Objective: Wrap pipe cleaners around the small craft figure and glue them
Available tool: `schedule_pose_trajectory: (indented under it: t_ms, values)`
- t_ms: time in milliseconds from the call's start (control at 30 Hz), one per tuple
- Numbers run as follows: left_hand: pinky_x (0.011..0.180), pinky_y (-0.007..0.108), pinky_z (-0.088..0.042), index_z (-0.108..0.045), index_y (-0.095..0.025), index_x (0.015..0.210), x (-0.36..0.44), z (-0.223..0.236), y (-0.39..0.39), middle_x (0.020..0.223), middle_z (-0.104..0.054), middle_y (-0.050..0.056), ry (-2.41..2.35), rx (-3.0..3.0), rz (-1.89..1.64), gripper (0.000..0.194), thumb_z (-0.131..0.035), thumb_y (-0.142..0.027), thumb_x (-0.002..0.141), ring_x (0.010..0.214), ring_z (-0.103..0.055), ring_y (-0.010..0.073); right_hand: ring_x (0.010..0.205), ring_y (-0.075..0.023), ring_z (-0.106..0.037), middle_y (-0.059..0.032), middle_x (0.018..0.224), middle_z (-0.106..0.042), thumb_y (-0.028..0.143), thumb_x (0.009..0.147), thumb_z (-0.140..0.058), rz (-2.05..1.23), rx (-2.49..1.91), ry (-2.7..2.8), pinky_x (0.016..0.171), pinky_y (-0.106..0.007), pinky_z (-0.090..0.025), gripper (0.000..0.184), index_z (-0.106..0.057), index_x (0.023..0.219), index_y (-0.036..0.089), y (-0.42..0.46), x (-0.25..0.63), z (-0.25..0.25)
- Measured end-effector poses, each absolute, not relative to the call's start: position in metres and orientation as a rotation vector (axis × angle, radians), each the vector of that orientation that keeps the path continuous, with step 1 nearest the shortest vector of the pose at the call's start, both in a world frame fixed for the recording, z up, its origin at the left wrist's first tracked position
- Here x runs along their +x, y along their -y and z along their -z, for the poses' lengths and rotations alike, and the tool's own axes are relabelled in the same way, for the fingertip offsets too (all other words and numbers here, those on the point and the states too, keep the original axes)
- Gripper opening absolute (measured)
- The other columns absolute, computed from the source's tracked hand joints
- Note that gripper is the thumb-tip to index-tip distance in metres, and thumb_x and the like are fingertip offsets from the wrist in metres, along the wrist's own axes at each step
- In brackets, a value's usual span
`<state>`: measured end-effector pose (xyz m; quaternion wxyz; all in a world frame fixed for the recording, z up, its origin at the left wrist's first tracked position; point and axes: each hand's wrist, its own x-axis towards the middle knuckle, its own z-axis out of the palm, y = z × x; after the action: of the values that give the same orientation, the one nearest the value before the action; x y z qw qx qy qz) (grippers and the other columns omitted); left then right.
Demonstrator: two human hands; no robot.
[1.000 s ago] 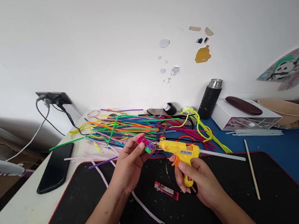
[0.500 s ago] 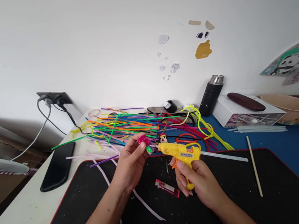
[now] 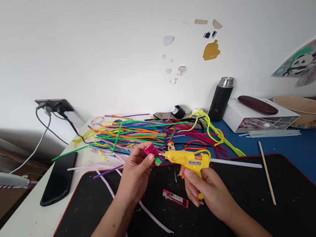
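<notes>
My right hand (image 3: 205,185) is wrapped round the grip of a yellow hot glue gun (image 3: 184,157), a finger at its orange trigger. A long translucent glue stick (image 3: 237,163) sticks out of its back. Between thumb and fingers, my left hand (image 3: 137,171) pinches a small magenta and green fuzzy piece (image 3: 150,150). The gun's metal nozzle points left and meets or nearly meets that piece; exact contact I cannot tell. Just behind the nozzle is a small figure (image 3: 171,145) with a face and a red and yellow top. A red lighter (image 3: 175,199) lies below on the black mat (image 3: 217,226).
Many coloured pipe cleaners (image 3: 131,133) are heaped behind my hands. A black phone (image 3: 58,178) lies at left. A black thermos (image 3: 221,99), a white box (image 3: 258,114) and spare glue sticks (image 3: 269,134) stand or lie at right. A thin wooden stick (image 3: 266,172) rests on the mat.
The magenta and green piece has turned slightly in my left fingers, and the glue gun has shifted a little with it. The whole view has moved slightly.
</notes>
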<state>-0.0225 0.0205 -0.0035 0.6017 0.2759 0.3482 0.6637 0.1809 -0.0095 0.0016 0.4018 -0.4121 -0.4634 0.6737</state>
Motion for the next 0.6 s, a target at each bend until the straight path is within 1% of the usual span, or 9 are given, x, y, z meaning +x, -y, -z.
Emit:
schedule_pose_trajectory:
  t_ms: [133, 300, 433, 500, 600]
  values:
    - [0.07, 0.021, -0.052, -0.084, -0.023, 0.099, -0.023, 0.002, -0.02, 0.095, -0.071, 0.002, -0.83, 0.68, -1.535, 0.043, -0.104, -0.033, 0.063, 0.083, -0.064, 0.0132, 0.04, -0.0086, -0.042, 0.0091, 0.05, -0.044, 0.076, 0.091, -0.068, -1.623, -1.07, 1.246, 0.043, -0.024, -0.029, 0.06, -0.063, 0.088, 0.016, 0.011, 0.181, -0.002]
    - [0.075, 0.023, -0.053, -0.084, -0.023, 0.098, -0.024, -0.002, -0.018, 0.094, -0.072, 0.002, -0.848, 0.727, -1.537, 0.04, -0.103, -0.032, 0.064, 0.084, -0.064, 0.0141, 0.04, -0.0102, -0.042, 0.0083, 0.05, -0.044, 0.076, 0.094, -0.063, -1.51, -1.129, 1.358, 0.046, -0.026, -0.034, 0.058, -0.061, 0.085, 0.018, 0.013, 0.184, -0.001]
    - [0.075, 0.024, -0.052, -0.084, -0.025, 0.097, -0.025, -0.003, -0.018, 0.093, -0.074, 0.002, -0.866, 0.818, -1.58, 0.039, -0.103, -0.032, 0.064, 0.084, -0.064, 0.0152, 0.042, -0.0122, -0.043, 0.0045, 0.046, -0.047, 0.069, 0.101, -0.057, -1.355, -1.164, 1.515, 0.047, -0.028, -0.034, 0.056, -0.058, 0.074, 0.021, 0.014, 0.187, 0.003]
    - [0.073, 0.025, -0.052, -0.084, -0.025, 0.099, -0.027, -0.002, -0.017, 0.091, -0.074, 0.002, -0.879, 0.873, -1.596, 0.038, -0.102, -0.031, 0.066, 0.081, -0.064, 0.0153, 0.042, -0.0133, -0.044, 0.0034, 0.046, -0.048, 0.065, 0.104, -0.056, -1.256, -1.144, 1.583, 0.047, -0.029, -0.035, 0.053, -0.06, 0.074, 0.021, 0.015, 0.189, 0.005]
    - [0.074, 0.026, -0.052, -0.084, -0.026, 0.102, -0.029, -0.003, -0.015, 0.092, -0.074, 0.002, -0.903, 0.945, -1.617, 0.036, -0.1, -0.029, 0.069, 0.082, -0.065, 0.0162, 0.042, -0.0147, -0.043, 0.0037, 0.044, -0.048, 0.062, 0.105, -0.056, -1.177, -1.119, 1.623, 0.046, -0.03, -0.035, 0.048, -0.064, 0.079, 0.022, 0.017, 0.191, 0.008]
